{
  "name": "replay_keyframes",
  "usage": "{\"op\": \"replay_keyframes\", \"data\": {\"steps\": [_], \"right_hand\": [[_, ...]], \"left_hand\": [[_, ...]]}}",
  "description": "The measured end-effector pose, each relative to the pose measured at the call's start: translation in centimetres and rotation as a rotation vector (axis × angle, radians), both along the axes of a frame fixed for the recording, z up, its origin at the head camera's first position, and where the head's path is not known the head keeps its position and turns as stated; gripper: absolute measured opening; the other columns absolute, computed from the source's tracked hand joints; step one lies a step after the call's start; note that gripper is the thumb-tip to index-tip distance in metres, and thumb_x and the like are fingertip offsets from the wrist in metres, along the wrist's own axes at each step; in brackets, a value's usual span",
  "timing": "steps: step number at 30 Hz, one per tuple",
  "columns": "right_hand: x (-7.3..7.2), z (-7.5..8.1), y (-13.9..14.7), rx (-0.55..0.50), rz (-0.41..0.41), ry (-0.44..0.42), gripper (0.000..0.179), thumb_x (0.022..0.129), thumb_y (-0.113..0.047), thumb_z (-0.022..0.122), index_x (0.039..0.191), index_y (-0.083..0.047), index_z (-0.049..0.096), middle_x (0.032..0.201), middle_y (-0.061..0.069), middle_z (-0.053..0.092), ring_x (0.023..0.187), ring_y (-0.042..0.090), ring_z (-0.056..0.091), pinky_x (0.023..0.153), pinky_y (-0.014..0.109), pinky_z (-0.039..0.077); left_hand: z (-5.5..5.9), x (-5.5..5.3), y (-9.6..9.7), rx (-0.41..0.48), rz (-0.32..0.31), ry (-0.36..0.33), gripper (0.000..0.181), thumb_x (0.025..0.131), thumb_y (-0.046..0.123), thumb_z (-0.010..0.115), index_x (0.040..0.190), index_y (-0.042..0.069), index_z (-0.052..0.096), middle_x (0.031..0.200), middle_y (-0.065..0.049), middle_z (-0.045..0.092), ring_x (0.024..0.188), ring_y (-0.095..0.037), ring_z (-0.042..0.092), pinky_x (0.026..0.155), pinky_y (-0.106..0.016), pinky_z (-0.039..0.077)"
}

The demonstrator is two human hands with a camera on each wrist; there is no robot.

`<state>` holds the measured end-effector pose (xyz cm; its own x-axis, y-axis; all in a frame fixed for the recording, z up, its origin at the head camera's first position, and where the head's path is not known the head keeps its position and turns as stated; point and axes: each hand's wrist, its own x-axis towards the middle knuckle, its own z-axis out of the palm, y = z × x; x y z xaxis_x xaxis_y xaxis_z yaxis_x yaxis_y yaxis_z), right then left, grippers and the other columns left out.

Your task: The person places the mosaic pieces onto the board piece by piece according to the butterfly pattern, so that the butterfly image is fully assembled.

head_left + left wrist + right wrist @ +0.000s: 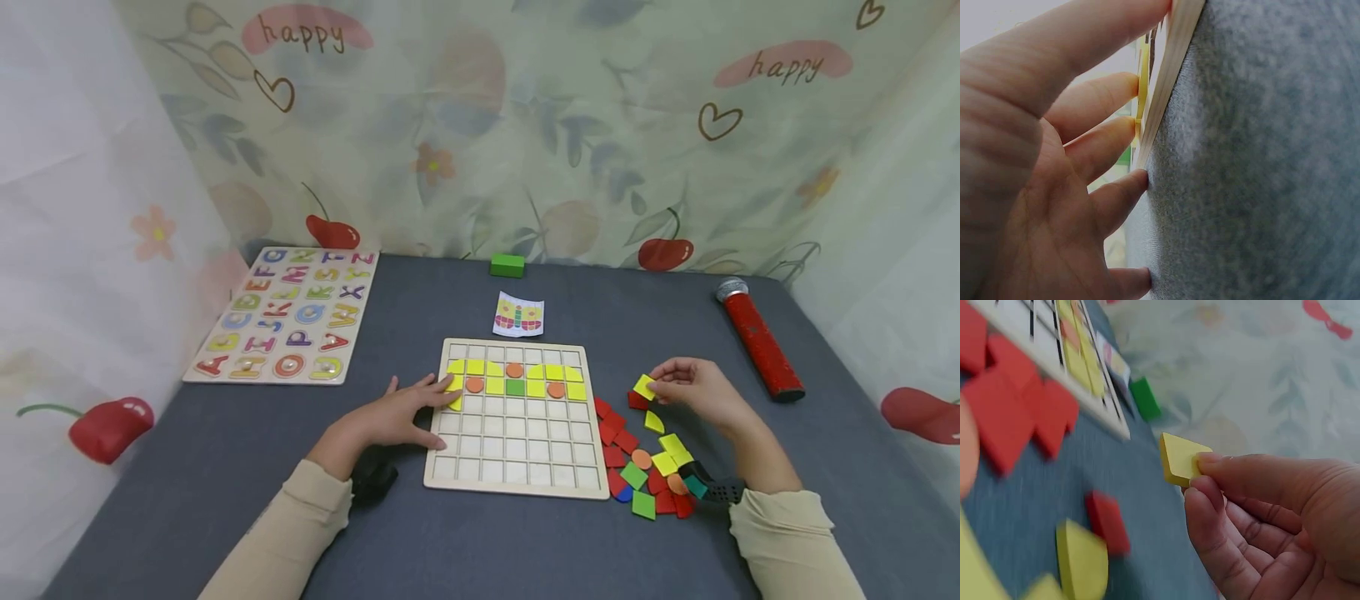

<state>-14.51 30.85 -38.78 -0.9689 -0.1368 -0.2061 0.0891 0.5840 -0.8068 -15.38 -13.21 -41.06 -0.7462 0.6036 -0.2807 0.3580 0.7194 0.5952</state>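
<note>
My right hand (697, 392) pinches a yellow tile (1180, 456) between thumb and index finger, above the loose tiles right of the board. My left hand (382, 421) lies at the left side of a wooden grid board (517, 490), its fingers spread and fairly straight. Two of its fingertips touch yellow tiles (1142, 81) at the board's edge, and the thumb rests on the rim. The board's second and third rows hold yellow tiles, orange discs (514, 370) and one green square (515, 387). A fingertip partly covers the leftmost yellow tile (455, 403) below them.
Loose red tiles (625, 442), green squares (643, 505) and yellow tiles (671, 450) lie right of the board. Behind it are a butterfly pattern card (518, 317) and a green block (507, 266). An alphabet puzzle (281, 317) lies left, a red microphone (761, 342) right.
</note>
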Motion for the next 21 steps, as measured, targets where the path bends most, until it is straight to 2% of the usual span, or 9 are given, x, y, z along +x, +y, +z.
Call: {"op": "replay_keyframes", "data": {"steps": [10,16,21], "right_hand": [[-2.4,0.7,-5.5,-0.030,0.089,-0.016,0.030,0.090,-0.019,0.062,0.106,0.006,0.058,0.087,0.009,0.063,0.079,0.025,0.065,0.073,0.032,0.056],[-3.1,1.1,-9.1,-0.051,0.156,0.005,0.024,0.087,-0.016,0.065,0.101,0.003,0.062,0.087,0.011,0.066,0.077,0.025,0.067,0.075,0.037,0.057],[-3.4,1.0,-11.9,-0.124,0.219,-0.021,0.021,0.087,-0.013,0.065,0.099,0.004,0.062,0.085,0.011,0.065,0.077,0.029,0.066,0.076,0.042,0.056]], "left_hand": [[-0.1,0.1,0.0,-0.005,-0.005,0.005,0.077,0.076,0.035,0.075,0.143,0.021,0.039,0.156,0.000,0.021,0.146,-0.027,0.006,0.108,-0.066,-0.007],[-0.2,0.0,0.0,-0.005,-0.005,0.007,0.078,0.076,0.035,0.075,0.143,0.021,0.038,0.156,-0.001,0.021,0.146,-0.027,0.006,0.108,-0.066,-0.008],[-0.2,0.0,-0.1,-0.007,-0.008,0.016,0.077,0.077,0.036,0.075,0.143,0.021,0.039,0.156,0.000,0.021,0.146,-0.027,0.007,0.108,-0.066,-0.007]]}}
